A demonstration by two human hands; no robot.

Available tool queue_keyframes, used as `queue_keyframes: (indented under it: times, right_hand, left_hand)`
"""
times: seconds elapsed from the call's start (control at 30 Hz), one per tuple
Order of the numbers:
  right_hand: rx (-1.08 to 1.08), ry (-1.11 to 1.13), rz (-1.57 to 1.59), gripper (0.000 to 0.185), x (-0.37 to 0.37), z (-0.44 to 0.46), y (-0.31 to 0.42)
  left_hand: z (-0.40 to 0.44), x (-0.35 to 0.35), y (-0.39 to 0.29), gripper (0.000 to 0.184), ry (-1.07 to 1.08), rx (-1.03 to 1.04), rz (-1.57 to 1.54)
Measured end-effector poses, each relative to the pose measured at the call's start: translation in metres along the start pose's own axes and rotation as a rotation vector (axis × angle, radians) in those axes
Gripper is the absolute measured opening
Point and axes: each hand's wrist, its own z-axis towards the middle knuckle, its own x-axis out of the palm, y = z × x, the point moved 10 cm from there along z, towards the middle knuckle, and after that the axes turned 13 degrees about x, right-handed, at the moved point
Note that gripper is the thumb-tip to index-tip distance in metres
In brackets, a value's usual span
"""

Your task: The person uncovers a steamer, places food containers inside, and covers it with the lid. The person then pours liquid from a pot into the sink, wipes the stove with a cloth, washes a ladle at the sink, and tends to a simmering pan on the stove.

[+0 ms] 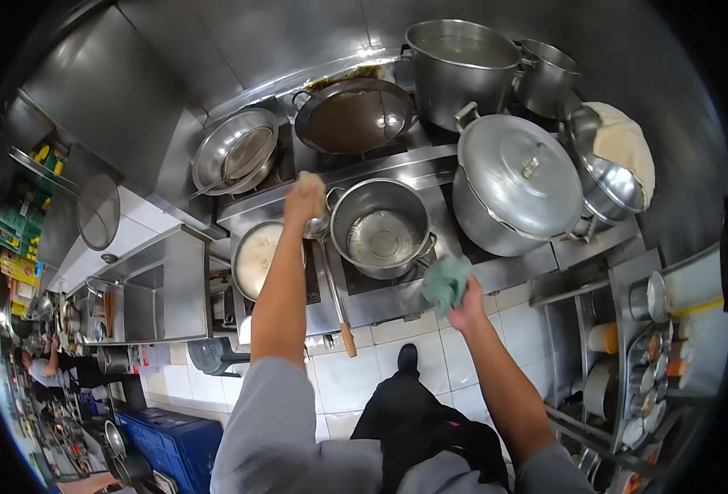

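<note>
In the head view, my left hand (300, 202) is closed on a beige cloth (313, 186), just left of the open steel pot's (347, 218) loop handle. My right hand (467, 308) grips a crumpled green cloth (444, 281) at the pot's lower right, near its other handle. Whether either cloth touches a handle, I cannot tell. Some clear liquid seems to lie at the pot's bottom. Between my left forearm and the pot lies a ladle (335, 292) with a wooden handle end. A pan of pale, cloudy liquid (257, 257) is partly hidden by that forearm.
Behind stand a wok of brown liquid (351, 122), a bowl with a strainer (236, 156) and a tall stockpot (456, 82). A large lidded pot (516, 177) stands right. Shelving (582, 329) borders the right side; a blue crate (174, 445) sits low left. Another person (47, 370) is far left.
</note>
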Motion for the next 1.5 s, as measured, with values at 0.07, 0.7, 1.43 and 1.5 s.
queue_keyframes:
  times: [0.07,0.7,1.43,1.5]
  right_hand:
    - [-0.033,-0.034,-0.023,0.044,0.03,0.04,0.007]
    - [-0.249,-0.062,-0.862,0.055,0.143,-0.106,0.024]
    - [0.469,0.361,-0.825,0.035,0.336,-0.02,-0.595]
    - [0.506,0.374,-0.818,0.035,0.364,0.004,-0.636]
  left_hand:
    - [0.012,0.047,0.027,0.058,0.156,-0.043,0.107]
    - [-0.323,-0.17,-0.093,0.053,-0.361,-0.456,-0.636]
    - [-0.644,-0.601,0.229,0.02,-0.832,-0.595,-0.494]
    - [-0.634,-0.629,0.275,0.02,-0.817,-0.604,-0.52]
